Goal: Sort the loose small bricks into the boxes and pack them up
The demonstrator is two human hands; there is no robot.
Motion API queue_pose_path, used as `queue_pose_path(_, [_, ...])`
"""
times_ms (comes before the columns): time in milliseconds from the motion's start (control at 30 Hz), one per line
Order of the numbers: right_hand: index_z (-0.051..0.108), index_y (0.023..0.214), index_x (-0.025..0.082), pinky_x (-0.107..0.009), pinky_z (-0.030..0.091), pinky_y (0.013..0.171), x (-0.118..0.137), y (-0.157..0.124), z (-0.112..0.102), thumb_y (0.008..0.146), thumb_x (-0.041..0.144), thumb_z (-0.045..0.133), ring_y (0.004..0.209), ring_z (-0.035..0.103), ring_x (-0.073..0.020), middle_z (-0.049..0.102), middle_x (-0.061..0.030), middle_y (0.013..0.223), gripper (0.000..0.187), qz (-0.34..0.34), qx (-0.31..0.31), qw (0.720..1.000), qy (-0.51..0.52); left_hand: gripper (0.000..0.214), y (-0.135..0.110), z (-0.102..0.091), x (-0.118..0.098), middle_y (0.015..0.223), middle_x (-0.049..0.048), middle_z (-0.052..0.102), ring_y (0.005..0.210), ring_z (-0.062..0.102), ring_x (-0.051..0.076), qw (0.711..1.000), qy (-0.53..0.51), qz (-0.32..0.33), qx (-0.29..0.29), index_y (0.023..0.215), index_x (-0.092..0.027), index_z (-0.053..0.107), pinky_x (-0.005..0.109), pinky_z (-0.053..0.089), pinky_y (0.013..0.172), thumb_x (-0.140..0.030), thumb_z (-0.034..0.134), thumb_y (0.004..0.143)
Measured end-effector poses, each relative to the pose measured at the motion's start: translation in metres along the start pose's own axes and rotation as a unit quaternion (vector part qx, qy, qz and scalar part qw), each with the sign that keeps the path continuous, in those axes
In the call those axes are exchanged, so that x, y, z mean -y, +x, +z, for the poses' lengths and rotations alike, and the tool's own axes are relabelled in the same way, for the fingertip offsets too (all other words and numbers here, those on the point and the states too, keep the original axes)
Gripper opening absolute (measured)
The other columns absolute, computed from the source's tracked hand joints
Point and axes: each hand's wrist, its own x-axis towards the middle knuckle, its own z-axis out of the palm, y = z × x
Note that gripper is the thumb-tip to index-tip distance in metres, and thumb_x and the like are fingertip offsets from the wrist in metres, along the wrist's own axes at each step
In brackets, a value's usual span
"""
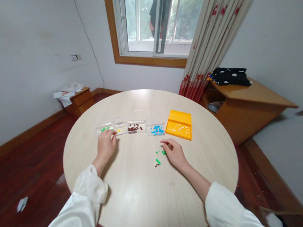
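On the round table, my left hand reaches over the near edge of a clear box of green pieces. Its fingers are curled together beside a clear box of yellow pieces; anything between the fingertips is too small to make out. My right hand hovers at or rests on the tabletop, index finger stretched out and thumb a little apart, with nothing visible between them. Just left of it lie loose small green pieces and a few tiny brown pieces.
Brown pieces and blue pieces fill two more clear boxes in the row. An open orange case with scattered white pieces stands at the right. The round table has its curved edge near me.
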Motion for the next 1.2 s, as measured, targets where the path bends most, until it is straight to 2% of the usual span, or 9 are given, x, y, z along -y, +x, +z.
queue_pose_path(100, [0.067, 0.084, 0.019, -0.035, 0.046, 0.077, 0.000, 0.000, -0.001, 0.082, 0.023, 0.049, 0.084, 0.059, -0.0200, 0.065, -0.0059, 0.084, 0.018, -0.026, 0.002, 0.999, -0.023, 0.019, 0.016, -0.006, 0.031, 0.091, 0.0118, 0.062, 0.092, 0.054, 0.027, 0.992, 0.036, -0.101, -0.062, 0.083, -0.015, 0.062, 0.040, 0.039, 0.084, -0.025, 0.046, 0.082])
queue_pose_path(200, [0.068, 0.084, 0.021, -0.039, 0.043, 0.080, 0.001, -0.002, -0.001, 0.082, 0.020, 0.051, 0.086, 0.057, -0.0212, 0.063, -0.0063, 0.086, 0.017, -0.051, 0.024, 0.997, -0.057, 0.019, 0.023, -0.008, 0.050, 0.093, 0.0124, 0.061, 0.095, 0.052, 0.028, 0.981, 0.054, -0.154, -0.103, 0.083, -0.016, 0.061, 0.041, 0.037, 0.085, -0.026, 0.045, 0.082])
queue_pose_path(300, [0.069, 0.084, 0.022, -0.041, 0.041, 0.081, 0.002, -0.005, -0.001, 0.080, 0.016, 0.054, 0.088, 0.056, -0.0218, 0.061, -0.0062, 0.088, 0.017, -0.074, 0.054, 0.991, -0.095, 0.020, 0.025, -0.008, 0.059, 0.092, 0.0120, 0.061, 0.095, 0.051, 0.028, 0.974, 0.056, -0.185, -0.118, 0.084, -0.017, 0.061, 0.041, 0.036, 0.084, -0.027, 0.045, 0.082])
queue_pose_path(467, [0.068, 0.083, 0.021, -0.041, 0.038, 0.083, 0.010, -0.009, -0.005, 0.078, 0.012, 0.055, 0.090, 0.054, -0.0211, 0.059, -0.0057, 0.090, 0.016, -0.114, 0.104, 0.982, -0.107, 0.022, 0.025, -0.004, 0.066, 0.093, 0.0123, 0.063, 0.096, 0.052, 0.029, 0.974, 0.054, -0.190, -0.110, 0.086, -0.016, 0.063, 0.040, 0.036, 0.084, -0.028, 0.045, 0.082])
queue_pose_path(600, [0.066, 0.078, 0.021, -0.041, 0.036, 0.086, 0.021, -0.014, -0.009, 0.075, 0.012, 0.060, 0.094, 0.053, -0.0204, 0.058, -0.0049, 0.093, 0.011, -0.152, 0.181, 0.968, -0.087, 0.025, 0.026, -0.002, 0.068, 0.094, 0.0126, 0.065, 0.096, 0.053, 0.029, 0.975, 0.057, -0.190, -0.099, 0.088, -0.015, 0.065, 0.040, 0.036, 0.084, -0.028, 0.044, 0.082])
queue_pose_path(767, [0.065, 0.077, 0.021, -0.043, 0.034, 0.089, 0.028, -0.016, -0.011, 0.072, 0.013, 0.064, 0.094, 0.053, -0.0197, 0.058, -0.0040, 0.094, 0.009, -0.155, 0.245, 0.954, -0.079, 0.026, 0.026, -0.003, 0.066, 0.093, 0.0124, 0.066, 0.095, 0.054, 0.030, 0.975, 0.062, -0.200, -0.075, 0.088, -0.016, 0.067, 0.042, 0.036, 0.084, -0.029, 0.045, 0.082])
queue_pose_path(933, [0.066, 0.076, 0.021, -0.044, 0.034, 0.091, 0.028, -0.016, -0.012, 0.072, 0.012, 0.066, 0.095, 0.053, -0.0190, 0.059, -0.0035, 0.095, 0.010, -0.151, 0.274, 0.946, -0.082, 0.027, 0.026, -0.004, 0.064, 0.094, 0.0128, 0.068, 0.095, 0.055, 0.031, 0.975, 0.064, -0.205, -0.055, 0.090, -0.016, 0.068, 0.042, 0.037, 0.083, -0.029, 0.046, 0.081])
queue_pose_path(1200, [0.070, 0.082, 0.023, -0.043, 0.035, 0.091, 0.026, -0.016, -0.014, 0.078, 0.014, 0.065, 0.097, 0.054, -0.0184, 0.062, -0.0037, 0.095, 0.011, -0.148, 0.290, 0.943, -0.072, 0.031, 0.026, -0.004, 0.064, 0.097, 0.0135, 0.068, 0.095, 0.056, 0.031, 0.977, 0.054, -0.198, -0.055, 0.095, -0.015, 0.068, 0.043, 0.038, 0.083, -0.031, 0.045, 0.081])
